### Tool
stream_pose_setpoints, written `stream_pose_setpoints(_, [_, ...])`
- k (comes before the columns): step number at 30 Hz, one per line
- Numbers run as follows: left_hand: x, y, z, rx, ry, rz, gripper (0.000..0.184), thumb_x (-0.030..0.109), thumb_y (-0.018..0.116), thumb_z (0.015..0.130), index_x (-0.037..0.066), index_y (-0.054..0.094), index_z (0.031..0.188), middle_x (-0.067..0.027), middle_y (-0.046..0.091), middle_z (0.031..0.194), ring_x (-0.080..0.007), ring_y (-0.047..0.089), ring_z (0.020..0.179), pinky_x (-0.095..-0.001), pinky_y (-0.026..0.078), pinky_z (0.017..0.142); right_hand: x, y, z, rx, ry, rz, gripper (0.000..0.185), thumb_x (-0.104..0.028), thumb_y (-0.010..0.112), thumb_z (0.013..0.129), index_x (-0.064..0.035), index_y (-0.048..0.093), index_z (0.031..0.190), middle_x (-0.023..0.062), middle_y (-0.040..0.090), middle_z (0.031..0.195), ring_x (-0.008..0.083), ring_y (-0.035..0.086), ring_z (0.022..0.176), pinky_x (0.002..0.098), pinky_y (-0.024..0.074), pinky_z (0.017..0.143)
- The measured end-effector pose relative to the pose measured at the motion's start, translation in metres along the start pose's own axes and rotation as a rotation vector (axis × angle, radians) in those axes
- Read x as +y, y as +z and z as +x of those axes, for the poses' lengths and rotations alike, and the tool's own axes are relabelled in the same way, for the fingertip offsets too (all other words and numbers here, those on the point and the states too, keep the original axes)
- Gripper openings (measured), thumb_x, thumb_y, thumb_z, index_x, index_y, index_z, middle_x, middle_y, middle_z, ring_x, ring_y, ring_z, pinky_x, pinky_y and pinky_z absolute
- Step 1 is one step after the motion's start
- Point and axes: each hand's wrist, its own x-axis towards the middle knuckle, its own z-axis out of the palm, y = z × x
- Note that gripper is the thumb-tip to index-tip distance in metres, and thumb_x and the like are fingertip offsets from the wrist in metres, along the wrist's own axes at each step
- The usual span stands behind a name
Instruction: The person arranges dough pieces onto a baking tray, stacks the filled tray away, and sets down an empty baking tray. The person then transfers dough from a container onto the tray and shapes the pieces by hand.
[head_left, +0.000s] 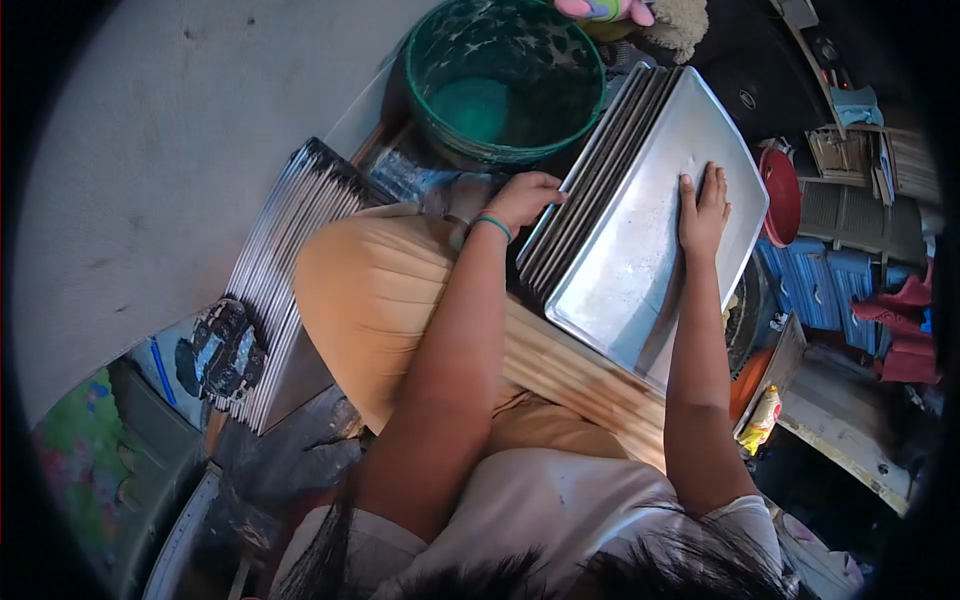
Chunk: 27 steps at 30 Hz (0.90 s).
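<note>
A stack of shiny metal baking trays (640,235) stands tilted on edge in front of my lap, its broad face toward the right. My left hand (525,200), with a green and a red band at the wrist, has its fingers bent around the stack's left edge; the fingertips are partly hidden. Flat against the outer face of the front tray lies my right hand (706,215), fingers stretched out. To the left of my knee, a second stack of metal trays (280,270) leans against the wall, with a dark, stained cloth bundle (228,350) at its lower end.
A green tub (505,145) stands just beyond the left hand. The grey wall (200,130) borders the left side. On the right are a red round lid or basin (779,198), blue stacked crates or drawers (825,285), a yellow packet (762,420) and a wooden bench (845,430).
</note>
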Motion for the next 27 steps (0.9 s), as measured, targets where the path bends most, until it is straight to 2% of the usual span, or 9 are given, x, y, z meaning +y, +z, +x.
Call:
stream_pose_setpoints(2, [0.000, -0.003, 0.005, -0.019, 0.024, 0.017, 0.033, 0.018, 0.073, 0.081, 0.009, 0.064, 0.112, -0.0043, 0.063, 0.107, -0.0159, 0.057, 0.090, -0.0285, 0.044, 0.067, 0.001, 0.000, 0.001, -0.001, -0.007, 0.012, 0.072, -0.056, 0.046, 0.095, -0.0090, 0.037, 0.149, 0.0191, 0.033, 0.154, 0.0333, 0.027, 0.144, 0.0542, 0.0138, 0.117])
stream_pose_setpoints(5, [0.001, 0.003, 0.003, 0.063, 0.241, 0.034, 0.033, 0.012, 0.074, 0.079, 0.007, 0.063, 0.110, -0.0076, 0.063, 0.108, -0.0174, 0.058, 0.090, -0.0290, 0.044, 0.066, 0.000, -0.002, -0.001, 0.007, -0.023, 0.038, 0.070, -0.056, 0.046, 0.096, -0.0084, 0.038, 0.148, 0.0191, 0.034, 0.153, 0.0333, 0.029, 0.144, 0.0546, 0.0147, 0.116])
stream_pose_setpoints(6, [0.006, 0.006, -0.001, 0.118, 0.299, 0.074, 0.026, 0.007, 0.072, 0.077, 0.004, 0.064, 0.102, -0.0080, 0.066, 0.101, -0.0176, 0.060, 0.088, -0.0299, 0.047, 0.070, 0.003, -0.001, 0.000, 0.011, -0.031, 0.047, 0.070, -0.056, 0.046, 0.096, -0.0083, 0.039, 0.147, 0.0190, 0.034, 0.153, 0.0332, 0.029, 0.144, 0.0545, 0.0148, 0.116])
stream_pose_setpoints(9, [0.008, 0.002, 0.008, -0.035, 0.376, 0.314, 0.020, 0.004, 0.069, 0.076, 0.003, 0.066, 0.096, -0.0077, 0.068, 0.094, -0.0181, 0.062, 0.088, -0.0308, 0.049, 0.077, 0.007, 0.001, 0.001, 0.016, -0.043, 0.055, 0.070, -0.055, 0.046, 0.096, -0.0079, 0.039, 0.147, 0.0186, 0.035, 0.153, 0.0340, 0.028, 0.144, 0.0541, 0.0150, 0.116])
stream_pose_setpoints(10, [0.009, 0.003, 0.007, -0.016, 0.382, 0.373, 0.016, 0.004, 0.068, 0.075, 0.001, 0.069, 0.091, -0.0089, 0.070, 0.090, -0.0183, 0.064, 0.089, -0.0303, 0.049, 0.083, 0.007, 0.000, 0.001, 0.018, -0.044, 0.058, 0.070, -0.055, 0.046, 0.096, -0.0079, 0.039, 0.147, 0.0186, 0.035, 0.153, 0.0342, 0.028, 0.144, 0.0540, 0.0149, 0.116])
stream_pose_setpoints(14, [0.009, 0.004, 0.010, -0.026, 0.393, 0.357, 0.018, 0.013, 0.069, 0.079, 0.001, 0.073, 0.091, -0.0122, 0.072, 0.090, -0.0207, 0.066, 0.086, -0.0328, 0.050, 0.081, 0.007, 0.000, 0.001, 0.016, -0.042, 0.065, 0.069, -0.055, 0.045, 0.097, -0.0083, 0.039, 0.147, 0.0189, 0.034, 0.153, 0.0352, 0.027, 0.144, 0.0532, 0.0144, 0.116])
stream_pose_setpoints(17, [0.019, 0.006, 0.002, -0.044, 0.282, 0.397, 0.021, 0.018, 0.071, 0.079, 0.001, 0.073, 0.091, -0.0131, 0.072, 0.090, -0.0215, 0.067, 0.086, -0.0335, 0.050, 0.081, 0.011, 0.000, 0.003, 0.009, -0.056, 0.086, 0.068, -0.053, 0.045, 0.097, -0.0075, 0.039, 0.147, 0.0199, 0.035, 0.153, 0.0354, 0.028, 0.144, 0.0525, 0.0143, 0.116])
stream_pose_setpoints(22, [0.013, 0.007, 0.005, -0.006, 0.424, 0.386, 0.021, 0.022, 0.075, 0.077, 0.002, 0.073, 0.085, -0.0136, 0.072, 0.085, -0.0216, 0.066, 0.081, -0.0338, 0.050, 0.078, 0.016, 0.004, 0.005, 0.017, -0.075, 0.091, 0.067, -0.051, 0.046, 0.098, -0.0057, 0.039, 0.147, 0.0217, 0.036, 0.151, 0.0354, 0.029, 0.143, 0.0505, 0.0156, 0.116])
stream_pose_setpoints(27, [0.017, 0.008, 0.003, 0.016, 0.419, 0.434, 0.021, 0.023, 0.077, 0.075, 0.005, 0.073, 0.084, -0.0144, 0.070, 0.079, -0.0244, 0.065, 0.073, -0.0368, 0.050, 0.071, 0.016, 0.003, 0.005, 0.014, -0.076, 0.096, 0.066, -0.050, 0.047, 0.098, -0.0054, 0.040, 0.146, 0.0217, 0.037, 0.151, 0.0353, 0.031, 0.142, 0.0500, 0.0159, 0.116])
